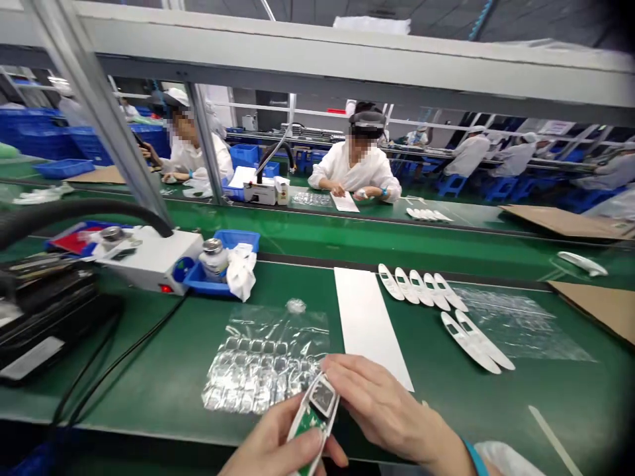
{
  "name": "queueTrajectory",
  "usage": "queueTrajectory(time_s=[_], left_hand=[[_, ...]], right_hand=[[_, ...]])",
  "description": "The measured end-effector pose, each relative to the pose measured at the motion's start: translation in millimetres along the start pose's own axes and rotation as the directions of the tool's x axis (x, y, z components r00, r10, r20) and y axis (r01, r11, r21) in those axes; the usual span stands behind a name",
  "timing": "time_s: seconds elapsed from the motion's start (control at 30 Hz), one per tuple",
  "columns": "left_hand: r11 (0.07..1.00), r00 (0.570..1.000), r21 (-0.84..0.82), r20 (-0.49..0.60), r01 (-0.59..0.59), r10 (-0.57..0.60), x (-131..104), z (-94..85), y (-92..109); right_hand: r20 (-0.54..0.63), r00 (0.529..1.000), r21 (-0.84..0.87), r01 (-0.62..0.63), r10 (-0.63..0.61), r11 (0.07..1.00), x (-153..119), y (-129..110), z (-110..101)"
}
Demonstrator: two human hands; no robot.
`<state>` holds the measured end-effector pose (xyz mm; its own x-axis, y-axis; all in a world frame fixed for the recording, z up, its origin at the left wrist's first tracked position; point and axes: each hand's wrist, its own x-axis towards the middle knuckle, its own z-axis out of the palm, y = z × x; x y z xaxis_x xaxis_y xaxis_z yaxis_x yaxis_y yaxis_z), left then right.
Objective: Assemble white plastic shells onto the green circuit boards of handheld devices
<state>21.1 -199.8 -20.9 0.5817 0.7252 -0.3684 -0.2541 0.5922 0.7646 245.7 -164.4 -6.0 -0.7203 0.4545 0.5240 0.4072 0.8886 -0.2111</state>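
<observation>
My left hand [275, 439] is closed around a slim white plastic housing [333, 411], its thumb lying over the open face. Inside the housing a green circuit board [306, 421] shows, with a small framed display [323, 395] at the upper end. The fingers of my right hand [387, 406] are together and press on that upper end, hiding its tip. Just beyond my hands lies a clear plastic bag or sheet [248, 377] with rows of small, shiny, squarish pieces. A blank white sheet [370, 324] lies beyond my right hand.
Several white oval covers [417, 287] with window cut-outs lie right of the sheet, near clear plastic film [526, 324]. Leftward stand a blue tray [243, 241] with a metal-topped bottle [214, 258], a white box [153, 258] and black cables [133, 354]. A co-worker [356, 162] sits opposite.
</observation>
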Motion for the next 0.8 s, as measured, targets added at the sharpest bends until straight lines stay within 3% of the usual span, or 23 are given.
queueTrajectory(time_s=[0.07, 0.13, 0.2, 0.33, 0.5, 0.6, 0.8], left_hand=[[0.999, 0.999, -0.006, 0.008, -0.043, 0.043, 2, 5.1, -10], [0.996, 0.993, -0.017, -0.076, -0.092, 0.09, 1, 4.2, -20], [0.991, 0.978, 0.01, -0.159, -0.134, 0.134, 0, 1.5, -29], [0.984, 0.945, 0.149, -0.298, -0.096, 0.138, -3, -1.1, -45], [0.93, 0.844, 0.367, -0.488, -0.035, 0.225, -6, -0.5, -59], [0.893, 0.837, 0.449, -0.478, -0.029, 0.267, -10, 0.2, -61], [0.795, 0.816, 0.593, -0.392, -0.128, 0.424, -15, 2.7, -60]], right_hand=[[-0.04, 0.984, 0.084, -0.17, 0.174, 0.982, 1, -15, 16], [-0.113, 0.912, 0.198, -0.369, 0.395, 0.908, 1, -28, 30], [-0.162, 0.837, 0.291, -0.465, 0.522, 0.836, 2, -40, 42], [-0.188, 0.828, 0.276, -0.472, 0.528, 0.837, 7, -61, 63], [-0.166, 0.808, 0.263, -0.516, 0.565, 0.815, 15, -71, 74], [-0.149, 0.805, 0.281, -0.523, 0.575, 0.805, 15, -71, 72], [-0.139, 0.827, 0.199, -0.516, 0.545, 0.833, 12, -73, 68]])
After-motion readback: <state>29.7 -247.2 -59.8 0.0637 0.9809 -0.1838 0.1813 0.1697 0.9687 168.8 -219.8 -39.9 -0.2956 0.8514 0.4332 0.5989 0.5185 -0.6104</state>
